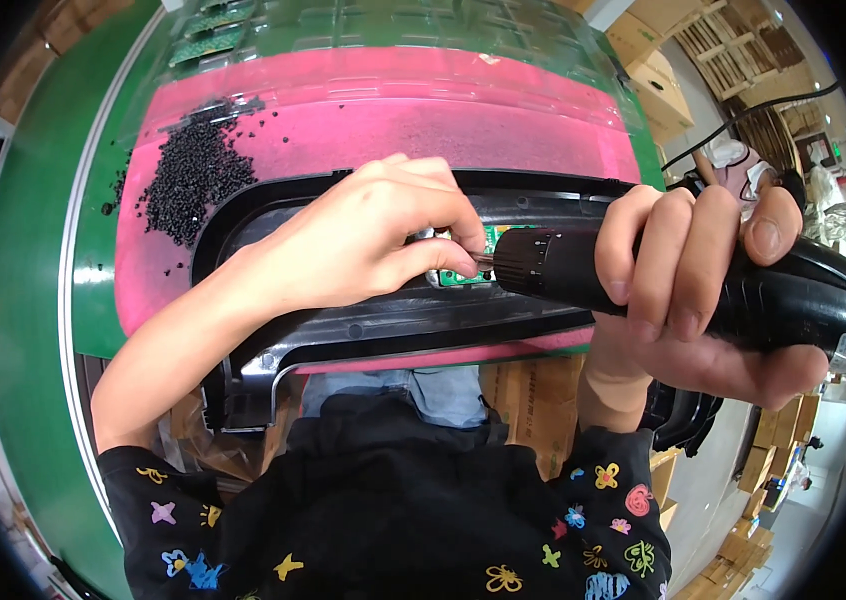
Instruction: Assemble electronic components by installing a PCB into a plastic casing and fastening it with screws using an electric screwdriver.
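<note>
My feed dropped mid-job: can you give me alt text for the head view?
The right hand grips a black electric screwdriver, tip at a small green circuit board that the left hand pinches, inside a black plastic housing. It lies on a pink pad beside loose black screws.

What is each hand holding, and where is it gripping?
The right hand wraps the black body of an electric screwdriver. The left hand pinches at the driver's tip beside a green circuit board.
</note>
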The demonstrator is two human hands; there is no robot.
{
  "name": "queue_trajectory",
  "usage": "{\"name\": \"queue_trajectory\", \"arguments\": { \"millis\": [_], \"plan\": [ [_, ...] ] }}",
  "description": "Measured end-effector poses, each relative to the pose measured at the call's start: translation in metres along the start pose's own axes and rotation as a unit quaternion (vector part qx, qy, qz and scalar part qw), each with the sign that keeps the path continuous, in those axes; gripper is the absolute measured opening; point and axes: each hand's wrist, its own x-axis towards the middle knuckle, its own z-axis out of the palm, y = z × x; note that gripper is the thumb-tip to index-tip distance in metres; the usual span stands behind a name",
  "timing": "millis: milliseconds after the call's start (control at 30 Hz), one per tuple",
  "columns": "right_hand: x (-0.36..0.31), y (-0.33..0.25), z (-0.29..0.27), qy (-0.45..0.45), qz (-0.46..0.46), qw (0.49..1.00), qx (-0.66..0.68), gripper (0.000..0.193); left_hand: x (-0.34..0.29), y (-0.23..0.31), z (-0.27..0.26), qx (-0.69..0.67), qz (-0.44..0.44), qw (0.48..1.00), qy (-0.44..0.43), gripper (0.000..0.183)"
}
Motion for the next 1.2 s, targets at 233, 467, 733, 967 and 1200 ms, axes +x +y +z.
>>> {"name": "queue_trajectory", "arguments": {
  "millis": [233, 467, 733, 967, 1200],
  "plan": [
    [-0.024, -0.006, -0.027, 0.116, 0.104, 0.984, -0.082, 0.060, 0.000, 0.003, 0.005, 0.104, -0.028, 0.993, -0.040, 0.052],
    [-0.036, -0.001, -0.047, 0.138, 0.108, 0.979, -0.107, 0.056, -0.002, 0.002, 0.013, 0.148, -0.068, 0.983, -0.083, 0.059],
    [-0.038, 0.000, -0.046, 0.138, 0.121, 0.974, -0.133, 0.057, 0.001, 0.006, 0.012, 0.150, -0.088, 0.979, -0.104, 0.057],
    [-0.030, 0.009, -0.040, 0.115, 0.145, 0.971, -0.148, 0.048, 0.003, 0.018, -0.002, 0.141, -0.100, 0.982, -0.070, 0.051],
    [-0.038, 0.008, -0.059, 0.123, 0.125, 0.978, -0.115, 0.057, -0.005, 0.058, -0.051, 0.141, -0.121, 0.977, 0.107, 0.023]
  ]
}}
